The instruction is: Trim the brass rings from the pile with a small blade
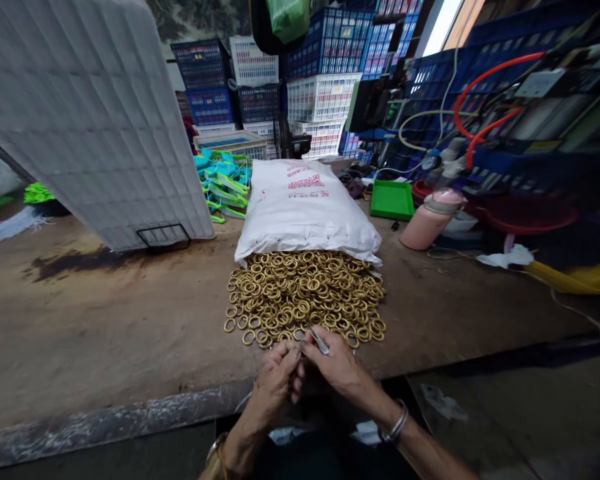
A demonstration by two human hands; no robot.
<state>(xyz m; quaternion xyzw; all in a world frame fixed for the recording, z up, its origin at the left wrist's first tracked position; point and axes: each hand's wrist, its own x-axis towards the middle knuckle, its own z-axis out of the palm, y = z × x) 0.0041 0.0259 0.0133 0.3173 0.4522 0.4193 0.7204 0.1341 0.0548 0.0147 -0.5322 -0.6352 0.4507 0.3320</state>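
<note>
A heap of brass-coloured rings [305, 293] lies on the brown table at the front of a stuffed white sack. At the heap's near edge, my left hand [279, 373] is closed in a pinch, thumb against the fingers; what it holds is too small to make out. Right beside it, the fingertips nearly meeting, my right hand [337, 360] is closed around a small pointed metal tool [320, 341]. The tool's pale tip sticks out between thumb and forefinger. Loose rings surround the fingertips.
The white sack [305, 207] with red print lies behind the rings. A grey ribbed panel [90, 120] stands at left. Green and blue plastic pieces [223, 183], a green tray [392, 199] and a pink bottle [430, 219] flank the sack. Stacked crates [325, 97] fill the back.
</note>
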